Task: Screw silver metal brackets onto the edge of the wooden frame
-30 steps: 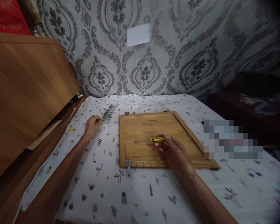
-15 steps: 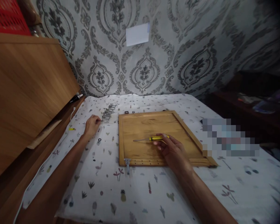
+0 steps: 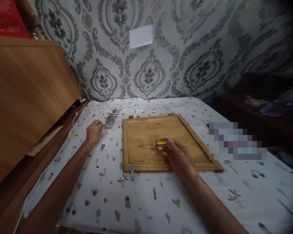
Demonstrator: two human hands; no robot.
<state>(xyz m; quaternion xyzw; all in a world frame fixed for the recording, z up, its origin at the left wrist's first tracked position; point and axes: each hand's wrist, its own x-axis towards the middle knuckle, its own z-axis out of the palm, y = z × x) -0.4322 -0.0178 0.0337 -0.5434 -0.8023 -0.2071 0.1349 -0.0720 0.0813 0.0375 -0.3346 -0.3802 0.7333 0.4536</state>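
Far left: wooden cabinet [image 3: 34, 97], red basket [image 3: 8, 21] on top, white cord [image 3: 36, 182] running along its foot, probably tucked there to stay off the work area. Left hand [image 3: 94, 131] was over the patterned cloth [image 3: 141, 209], fingers curled and close together at the near end of a row of metal pieces [image 3: 111, 118]. Couldn't tell if the fingertips pinched anything; hand hid them. Pieces lay side by side in a slanting line, seemingly to keep them sorted and within left-hand reach.

Middle: framed wooden panel [image 3: 151, 130] lay flat on the cloth, row of small holes along its near edge, likely turned that way for easy access. Metal fitting [image 3: 132, 168] sat at its near left corner, one leg jutting past the edge toward the person.

Right hand [image 3: 179, 157] was above the panel, thumb and fingers closed on the yellow handle of a screwdriver [image 3: 161, 143], shaft pointing left. Grip looked light, as if just parking the tool. Couldn't tell if the tip touched wood.

Far right: pixelated patch [image 3: 236, 139] on the cloth, contents unreadable.
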